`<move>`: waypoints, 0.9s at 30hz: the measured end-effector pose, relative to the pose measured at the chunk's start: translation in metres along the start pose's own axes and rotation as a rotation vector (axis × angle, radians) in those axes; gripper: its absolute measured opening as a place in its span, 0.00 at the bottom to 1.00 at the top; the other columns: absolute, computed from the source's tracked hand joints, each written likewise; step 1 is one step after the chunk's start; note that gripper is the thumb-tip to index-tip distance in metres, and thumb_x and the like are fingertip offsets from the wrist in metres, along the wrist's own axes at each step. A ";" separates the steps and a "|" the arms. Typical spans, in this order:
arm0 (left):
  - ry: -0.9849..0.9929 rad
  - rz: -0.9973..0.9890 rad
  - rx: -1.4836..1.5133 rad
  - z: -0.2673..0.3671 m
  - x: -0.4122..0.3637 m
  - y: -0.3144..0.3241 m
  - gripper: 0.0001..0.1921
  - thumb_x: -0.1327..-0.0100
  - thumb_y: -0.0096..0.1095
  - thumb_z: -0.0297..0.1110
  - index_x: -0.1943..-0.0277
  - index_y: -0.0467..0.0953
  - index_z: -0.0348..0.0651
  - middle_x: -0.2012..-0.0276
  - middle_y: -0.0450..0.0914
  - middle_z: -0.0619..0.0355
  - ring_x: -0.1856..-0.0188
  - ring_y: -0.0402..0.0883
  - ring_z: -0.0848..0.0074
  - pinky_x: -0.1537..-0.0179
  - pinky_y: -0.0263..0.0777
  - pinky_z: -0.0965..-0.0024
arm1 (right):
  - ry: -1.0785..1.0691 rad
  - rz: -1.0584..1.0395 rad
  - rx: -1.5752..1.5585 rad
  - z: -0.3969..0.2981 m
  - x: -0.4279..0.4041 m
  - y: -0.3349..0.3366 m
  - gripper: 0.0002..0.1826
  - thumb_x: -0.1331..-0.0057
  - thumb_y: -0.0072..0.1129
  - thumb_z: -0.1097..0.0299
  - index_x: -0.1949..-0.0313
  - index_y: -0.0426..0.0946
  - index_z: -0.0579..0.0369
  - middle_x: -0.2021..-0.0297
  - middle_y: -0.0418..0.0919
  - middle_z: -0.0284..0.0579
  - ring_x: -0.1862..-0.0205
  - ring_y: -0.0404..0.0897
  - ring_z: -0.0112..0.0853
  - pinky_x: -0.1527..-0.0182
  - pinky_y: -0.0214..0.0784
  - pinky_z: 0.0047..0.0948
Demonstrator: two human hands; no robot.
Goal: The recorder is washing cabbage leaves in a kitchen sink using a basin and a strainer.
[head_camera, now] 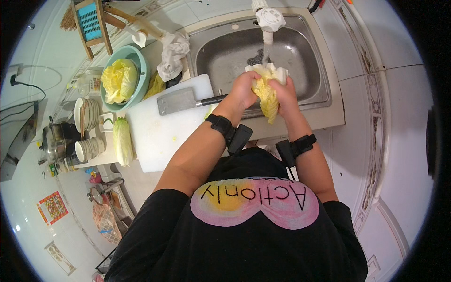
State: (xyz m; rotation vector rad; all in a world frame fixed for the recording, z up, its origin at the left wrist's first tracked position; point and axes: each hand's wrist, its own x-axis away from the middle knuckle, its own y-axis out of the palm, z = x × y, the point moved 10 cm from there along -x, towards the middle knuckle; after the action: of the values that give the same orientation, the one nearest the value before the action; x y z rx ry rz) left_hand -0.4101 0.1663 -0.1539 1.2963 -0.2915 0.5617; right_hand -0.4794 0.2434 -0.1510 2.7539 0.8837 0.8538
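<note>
My left hand (245, 90) and my right hand (284, 95) hold several napa cabbage leaves (265, 88) between them, over the near side of a stainless steel sink (225, 58). Water runs from a white faucet (270, 19) onto the white stem ends. A cleaver (178, 101) lies on a white cutting board (155, 130), its black handle pointing towards the sink, close to my left wrist. A whole napa cabbage (122, 141) lies along the board's left edge. Behind it, a teal basin (142, 88) holds loose cabbage leaves (119, 80).
Stacked bowls (88, 149) and plates (92, 114) with chopsticks stand at the left, beside a metal pot (54, 141). A white cloth (173, 56) lies between basin and sink. A wooden-framed grater (90, 23) hangs at the upper left. A tiled wall (359, 102) borders the right side.
</note>
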 end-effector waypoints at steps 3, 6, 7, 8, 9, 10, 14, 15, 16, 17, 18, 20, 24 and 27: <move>-0.044 -0.007 0.121 -0.004 0.008 0.014 0.17 0.40 0.50 0.26 0.48 0.66 0.32 0.52 0.72 0.44 0.50 0.75 0.58 0.50 0.72 0.57 | 0.057 -0.075 -0.001 0.005 -0.004 0.000 0.31 0.50 0.66 0.68 0.48 0.64 0.64 0.57 0.74 0.53 0.58 0.78 0.38 0.59 0.72 0.34; 0.196 0.143 -0.138 0.011 0.005 -0.003 0.19 0.41 0.56 0.30 0.48 0.67 0.32 0.53 0.74 0.45 0.53 0.77 0.60 0.52 0.73 0.61 | -0.054 -0.012 0.087 -0.002 -0.004 -0.005 0.31 0.49 0.64 0.69 0.48 0.63 0.65 0.56 0.73 0.52 0.56 0.77 0.37 0.59 0.72 0.33; 0.190 0.144 -0.138 0.007 0.008 0.008 0.19 0.41 0.56 0.30 0.48 0.67 0.32 0.53 0.74 0.45 0.53 0.77 0.60 0.52 0.73 0.61 | -0.052 -0.007 0.086 0.001 -0.001 -0.006 0.31 0.49 0.64 0.69 0.48 0.63 0.65 0.56 0.73 0.52 0.56 0.77 0.37 0.59 0.72 0.33; 0.289 0.250 -0.563 0.016 0.016 0.018 0.21 0.42 0.59 0.32 0.47 0.68 0.30 0.55 0.76 0.45 0.54 0.78 0.63 0.53 0.73 0.64 | -0.112 0.064 0.066 -0.002 0.004 -0.013 0.30 0.49 0.63 0.69 0.48 0.62 0.65 0.56 0.73 0.52 0.56 0.77 0.37 0.58 0.72 0.33; 0.391 0.356 -0.990 0.028 0.026 0.030 0.24 0.43 0.62 0.34 0.47 0.68 0.29 0.57 0.78 0.46 0.56 0.79 0.65 0.53 0.72 0.66 | -0.174 0.125 0.047 -0.006 0.008 -0.016 0.30 0.49 0.62 0.69 0.48 0.62 0.65 0.55 0.73 0.52 0.56 0.76 0.36 0.57 0.71 0.33; 0.506 0.467 -1.121 0.039 0.032 0.029 0.26 0.46 0.68 0.36 0.48 0.69 0.29 0.60 0.80 0.46 0.60 0.80 0.69 0.59 0.73 0.69 | -0.173 0.121 0.047 -0.006 0.009 -0.015 0.30 0.49 0.62 0.69 0.48 0.62 0.65 0.55 0.73 0.52 0.56 0.76 0.36 0.57 0.71 0.33; 0.555 0.600 -1.208 0.056 0.030 0.012 0.23 0.43 0.65 0.36 0.48 0.69 0.30 0.60 0.79 0.45 0.62 0.80 0.68 0.60 0.73 0.67 | -0.236 0.123 0.103 -0.019 0.011 -0.011 0.29 0.48 0.60 0.70 0.48 0.62 0.65 0.55 0.72 0.51 0.56 0.76 0.36 0.56 0.71 0.33; 0.479 0.623 -1.122 0.055 0.029 0.006 0.22 0.41 0.63 0.36 0.49 0.70 0.29 0.61 0.80 0.46 0.62 0.80 0.68 0.61 0.74 0.67 | -0.194 0.117 0.033 -0.016 0.010 -0.013 0.28 0.48 0.60 0.70 0.48 0.62 0.65 0.56 0.73 0.51 0.56 0.76 0.36 0.56 0.71 0.33; 0.404 0.645 -1.034 0.052 0.030 -0.001 0.20 0.39 0.61 0.35 0.49 0.70 0.29 0.62 0.80 0.46 0.63 0.81 0.67 0.62 0.74 0.67 | -0.193 0.122 0.032 -0.015 0.007 -0.016 0.28 0.48 0.60 0.70 0.48 0.62 0.65 0.56 0.73 0.51 0.56 0.76 0.36 0.56 0.71 0.33; 0.399 0.642 -1.036 0.052 0.031 -0.001 0.20 0.39 0.61 0.35 0.49 0.70 0.29 0.62 0.80 0.46 0.63 0.81 0.67 0.62 0.74 0.67 | -0.177 0.118 0.039 -0.011 0.003 -0.019 0.29 0.48 0.60 0.70 0.48 0.62 0.65 0.56 0.73 0.51 0.56 0.76 0.36 0.56 0.71 0.33; 0.382 0.565 -0.880 0.047 0.028 -0.005 0.19 0.38 0.60 0.35 0.50 0.70 0.29 0.62 0.80 0.47 0.63 0.81 0.67 0.63 0.74 0.66 | -0.163 0.105 0.046 -0.009 0.000 -0.018 0.29 0.48 0.61 0.70 0.48 0.62 0.65 0.56 0.73 0.51 0.57 0.76 0.36 0.56 0.71 0.33; 0.364 0.487 -0.724 0.042 0.025 -0.011 0.17 0.37 0.58 0.34 0.51 0.70 0.29 0.62 0.80 0.48 0.64 0.81 0.67 0.63 0.75 0.66 | -0.149 0.093 0.080 -0.005 -0.001 -0.020 0.29 0.49 0.61 0.71 0.48 0.62 0.65 0.56 0.73 0.51 0.57 0.76 0.36 0.57 0.71 0.33; 0.275 0.375 -0.659 0.038 0.018 -0.018 0.16 0.38 0.60 0.32 0.53 0.72 0.28 0.61 0.80 0.48 0.64 0.82 0.66 0.65 0.77 0.64 | -0.110 0.042 0.057 0.004 0.000 -0.013 0.24 0.44 0.62 0.73 0.49 0.64 0.63 0.56 0.74 0.49 0.59 0.78 0.34 0.59 0.74 0.32; 0.279 0.413 -0.669 0.035 0.023 -0.016 0.15 0.39 0.61 0.30 0.53 0.72 0.28 0.61 0.80 0.48 0.64 0.82 0.65 0.65 0.77 0.62 | -0.051 0.074 0.138 0.005 0.012 -0.008 0.25 0.44 0.65 0.71 0.50 0.64 0.62 0.56 0.74 0.48 0.59 0.78 0.34 0.58 0.74 0.32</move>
State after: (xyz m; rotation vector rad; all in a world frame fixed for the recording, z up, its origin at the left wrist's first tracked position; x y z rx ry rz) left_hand -0.3786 0.1354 -0.1463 0.5000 -0.4701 0.8917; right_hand -0.4723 0.2576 -0.1517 2.9294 0.8675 0.7575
